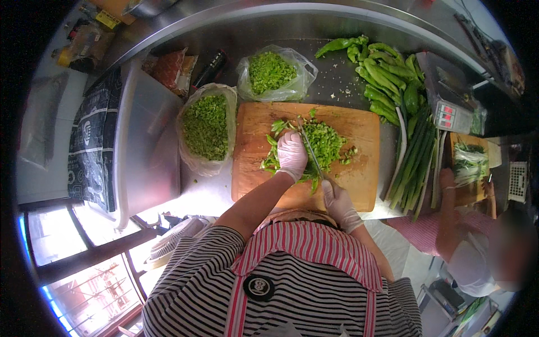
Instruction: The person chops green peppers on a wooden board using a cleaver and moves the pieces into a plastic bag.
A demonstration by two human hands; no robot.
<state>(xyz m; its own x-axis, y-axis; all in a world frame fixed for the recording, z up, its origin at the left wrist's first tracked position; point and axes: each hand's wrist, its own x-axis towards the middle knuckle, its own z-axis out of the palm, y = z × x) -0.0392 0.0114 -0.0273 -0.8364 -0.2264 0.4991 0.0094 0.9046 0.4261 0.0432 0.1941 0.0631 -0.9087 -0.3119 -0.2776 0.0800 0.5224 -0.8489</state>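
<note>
My gloved right hand [340,203] grips the handle of a kitchen knife [311,149], whose blade points away from me across a wooden cutting board [362,143]. Just left of the blade, my gloved left hand [292,152] is curled down over green pepper strips [269,158], partly hiding them. Right of the blade lies a heap of chopped green pepper [326,141], with a few loose bits [348,155] beside it. Strip ends also poke out between my hands near the board's front.
Plastic bags of chopped greens stand left [206,130] and behind [271,73] the board. Whole green peppers [381,78], scallions [414,164] and a digital scale [452,113] lie right. A plastic bin [151,139] stands left. A co-worker [467,248] works at another board [480,191].
</note>
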